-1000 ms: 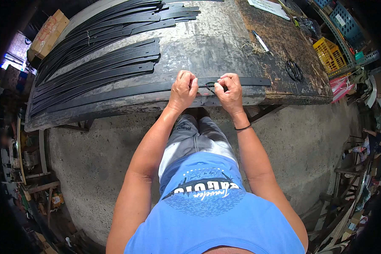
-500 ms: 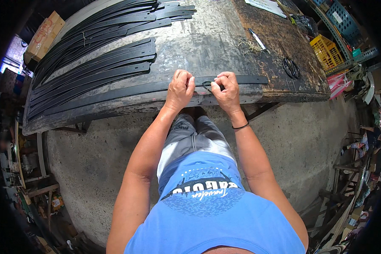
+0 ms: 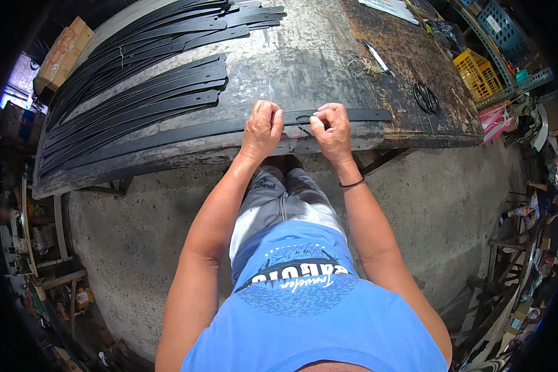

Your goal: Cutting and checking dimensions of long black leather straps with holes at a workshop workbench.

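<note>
A long black strap (image 3: 371, 116), seemingly leather, lies along the near edge of the table. Over it, my left hand (image 3: 263, 129) is closed with its fingers curled in; whatever it may hold is hidden. My right hand (image 3: 332, 129) pinches thumb against fingers a short way to the right, also above the strap. From its fingertips a thin dark loop (image 3: 304, 118) with a greenish tint sticks out toward my left hand. The loop's material is too small to tell. Left of my hands, a fanned row of black straps (image 3: 192, 82) rests on the tabletop.
A larger pile of black straps (image 3: 186, 31) lies farther back. On the right part of the table (image 3: 291, 68) are black-handled scissors (image 3: 425, 98) and a white pen-like tool (image 3: 378, 58). A yellow crate (image 3: 477, 75) stands beyond the right edge, a cardboard box (image 3: 66, 53) at the far left.
The thin loop at my right fingertips has shifted up slightly and changed shape, and a dark end now shows below it. Both hands have stayed nearly in place.
</note>
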